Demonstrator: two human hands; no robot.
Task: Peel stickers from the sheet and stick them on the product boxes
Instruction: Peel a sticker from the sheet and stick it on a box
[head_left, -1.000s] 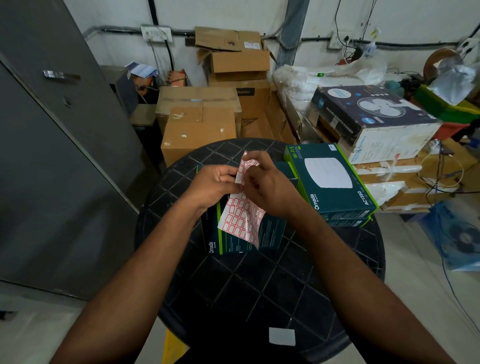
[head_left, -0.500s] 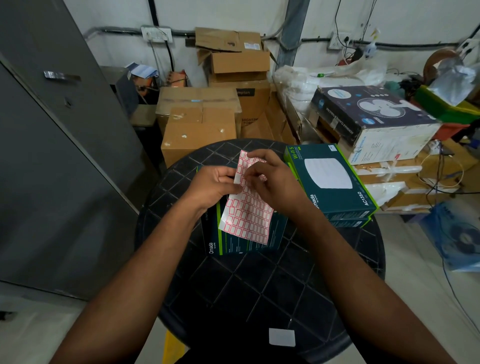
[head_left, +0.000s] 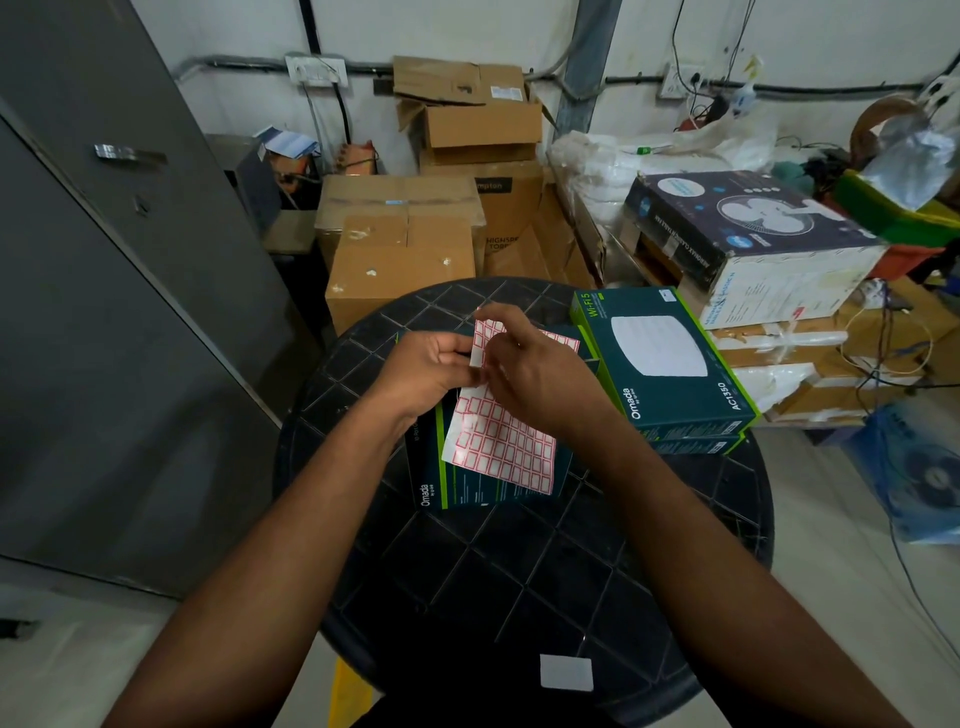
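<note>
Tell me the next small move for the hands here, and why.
Probably lift one sticker free with the right hand. The left hand pinches the sticker sheet by its edge, the right fingers work near its top, and the teal box waits underneath.

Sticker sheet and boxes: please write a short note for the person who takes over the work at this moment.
Left hand: pinches the left edge of the sticker sheet, held above the near box.
Right hand: fingers curled at the upper part of the sheet, seemingly picking at a sticker; the fingertips are hidden.
Boxes: near box lies on the round table under the sheet; two stacked boxes at its right.
Done: no red-bordered sticker visible on any box.
Left: peel a sticker, stick one on each box.
</note>
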